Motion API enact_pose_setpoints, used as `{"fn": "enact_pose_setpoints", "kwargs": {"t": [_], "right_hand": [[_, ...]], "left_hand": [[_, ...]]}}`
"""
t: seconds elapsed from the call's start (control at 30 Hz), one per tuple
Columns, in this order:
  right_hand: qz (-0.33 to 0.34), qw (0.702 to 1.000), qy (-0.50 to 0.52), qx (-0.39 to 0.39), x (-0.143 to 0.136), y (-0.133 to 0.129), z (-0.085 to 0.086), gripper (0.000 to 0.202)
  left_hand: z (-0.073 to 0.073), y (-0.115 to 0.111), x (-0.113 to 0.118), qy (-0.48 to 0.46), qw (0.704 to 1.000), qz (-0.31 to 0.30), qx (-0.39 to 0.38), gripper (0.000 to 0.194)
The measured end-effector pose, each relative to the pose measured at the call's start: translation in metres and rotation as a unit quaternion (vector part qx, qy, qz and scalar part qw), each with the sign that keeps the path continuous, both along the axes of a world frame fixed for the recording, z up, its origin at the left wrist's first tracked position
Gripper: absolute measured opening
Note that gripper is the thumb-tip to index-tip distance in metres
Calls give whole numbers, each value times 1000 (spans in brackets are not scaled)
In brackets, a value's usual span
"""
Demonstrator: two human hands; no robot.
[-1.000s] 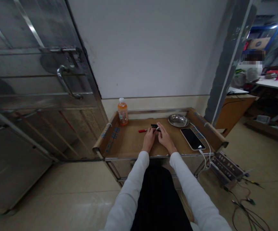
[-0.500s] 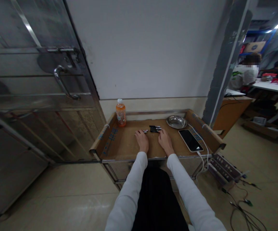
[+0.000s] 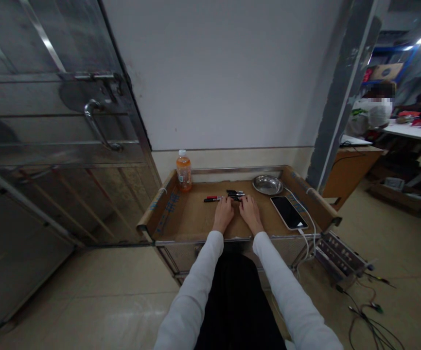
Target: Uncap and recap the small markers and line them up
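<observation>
Several black pens (image 3: 234,192) lie bunched on the brown cardboard surface (image 3: 188,218), their lower parts partly covered by my fingers. My left hand (image 3: 224,214) is bent down at the left end of this bunch, fingers closed against the pens. Facing it, my right hand (image 3: 250,214) has its fingers curled on the right end of the same bunch. Which pens each hand grips is too small to make out. Left of my left hand lie a red pen (image 3: 212,197) and a black pen (image 3: 209,200), side by side.
An orange drink bottle (image 3: 184,171) stands at the back left. At the right are a round metal dish (image 3: 267,184) and a phone (image 3: 289,213) with a white cable (image 3: 307,209). Raised cardboard sides (image 3: 159,206) border the surface. A person (image 3: 374,114) sits far right.
My left hand has slid right, off the red and black pens, which now show, and up to the bunch. My right hand has stayed almost in place.
</observation>
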State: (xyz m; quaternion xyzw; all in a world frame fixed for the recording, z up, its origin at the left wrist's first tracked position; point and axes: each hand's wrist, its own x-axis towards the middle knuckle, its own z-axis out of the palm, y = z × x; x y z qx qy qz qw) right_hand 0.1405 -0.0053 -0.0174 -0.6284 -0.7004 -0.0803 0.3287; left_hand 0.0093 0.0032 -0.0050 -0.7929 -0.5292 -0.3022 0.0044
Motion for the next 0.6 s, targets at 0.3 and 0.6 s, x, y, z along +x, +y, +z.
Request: {"fn": "enact_pose_setpoints", "kwargs": {"t": [0.3,0.6], "right_hand": [[0,999,-33,-10,1,-2,0,15],[14,999,-24,-37,1,-8,7,19]], "left_hand": [[-7,8,-1,-39,999,-17,-18,17],[-6,7,-1,-51,998,-12,-32,20]]}}
